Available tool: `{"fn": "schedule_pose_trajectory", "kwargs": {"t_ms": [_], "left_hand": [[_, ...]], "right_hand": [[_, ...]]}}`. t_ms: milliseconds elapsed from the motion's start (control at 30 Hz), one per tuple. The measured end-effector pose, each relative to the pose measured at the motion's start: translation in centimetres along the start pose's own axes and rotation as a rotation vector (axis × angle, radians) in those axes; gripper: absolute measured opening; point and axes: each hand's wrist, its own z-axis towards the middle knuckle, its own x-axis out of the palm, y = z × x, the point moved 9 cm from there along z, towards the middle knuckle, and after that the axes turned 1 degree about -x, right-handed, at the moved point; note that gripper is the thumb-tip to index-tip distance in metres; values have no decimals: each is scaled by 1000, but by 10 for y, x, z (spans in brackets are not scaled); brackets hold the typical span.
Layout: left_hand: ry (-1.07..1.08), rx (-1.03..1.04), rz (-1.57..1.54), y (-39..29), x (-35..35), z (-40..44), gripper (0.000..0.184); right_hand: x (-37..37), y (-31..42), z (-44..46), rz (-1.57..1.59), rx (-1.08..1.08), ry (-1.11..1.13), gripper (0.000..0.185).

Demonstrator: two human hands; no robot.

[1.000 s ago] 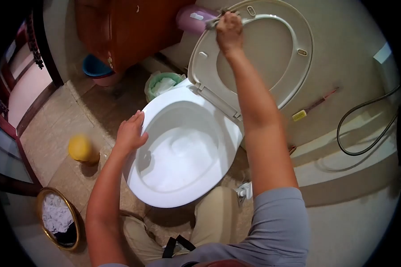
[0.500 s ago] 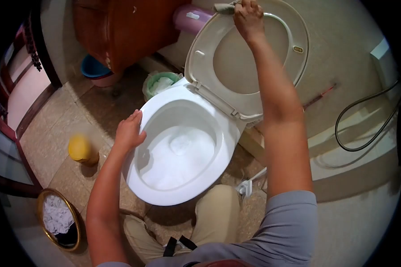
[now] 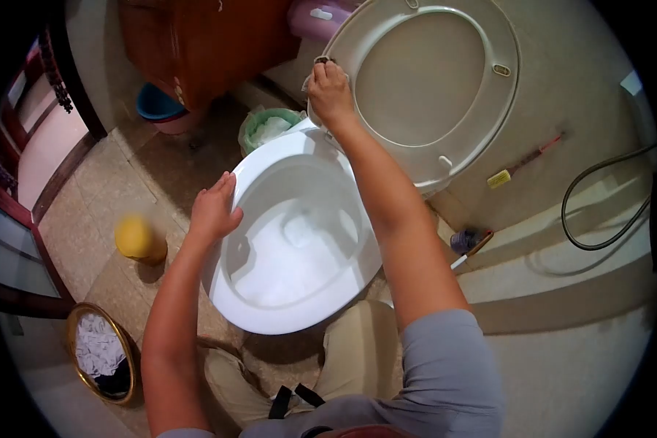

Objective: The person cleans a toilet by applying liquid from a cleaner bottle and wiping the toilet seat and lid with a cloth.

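Observation:
The white toilet bowl (image 3: 233, 306) stands below me, with its rim uncovered. My left hand (image 3: 215, 210) lies flat on the left side of that rim, thumb apart from the fingers, holding nothing. The raised seat and lid (image 3: 482, 131) lean back behind the bowl. At the seat's left edge is my right hand (image 3: 330, 93), its fingers wrapped round a greyish cloth (image 3: 306, 85), most of which the hand hides.
A green bin (image 3: 255, 125) and a blue basin (image 3: 153, 102) stand behind left, beside a brown cabinet (image 3: 219, 51). On the floor are a yellow container (image 3: 135, 237) and a gold-rimmed basket (image 3: 132, 369). A brush (image 3: 515, 171) and a hose (image 3: 566, 212) are at right.
My right hand has moved with the cloth from the top of the seat down along its left edge. My left hand stays on the rim. The view has shifted slightly.

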Motion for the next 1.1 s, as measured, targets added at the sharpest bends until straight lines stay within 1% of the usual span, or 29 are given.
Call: {"fn": "schedule_pose_trajectory", "kwargs": {"t_ms": [33, 133, 233, 333, 367, 467, 533, 567, 667, 733, 800, 900, 1000, 1033, 1100], "left_hand": [[-28, 21, 16, 2, -2, -1, 71], [-21, 7, 2, 1, -3, -3, 71], [40, -55, 22, -3, -9, -3, 72], [-21, -2, -19, 3, -5, -5, 73], [-14, -13, -19, 5, -3, -8, 73], [-3, -38, -26, 3, -7, -5, 73], [35, -58, -42, 4, -2, -6, 71], [20, -54, -16, 3, -3, -5, 72], [5, -50, 42, 2, -4, -5, 72], [18, -53, 40, 2, -3, -4, 71], [27, -62, 20, 0, -3, -5, 71], [30, -68, 32, -1, -4, -3, 70], [6, -35, 33, -2, -2, -1, 71], [-6, -21, 30, -1, -4, -3, 71], [14, -46, 45, 0, -6, -5, 71]], "right_hand": [[-5, 10, -1, -40, -54, -30, 20], [4, 29, -2, -117, -183, 151, 23], [14, 55, -34, -97, -291, 133, 20], [19, 50, -57, 63, -103, 67, 15], [27, 45, -65, 182, -80, 124, 11], [9, 38, -75, 263, -172, 128, 8], [11, 31, -74, 290, -208, 205, 7], [14, 26, -73, 306, -223, 246, 6], [-26, -7, -27, 181, -218, 7, 5], [-55, -35, 8, 108, -161, -159, 6], [-73, -56, 35, -53, -85, -145, 19], [-41, -63, 34, -329, -40, -110, 34], [-9, -29, 8, -328, -77, 103, 41], [-7, -16, -1, -354, -107, 78, 40], [-5, -11, -3, -252, -45, 55, 38]]}}
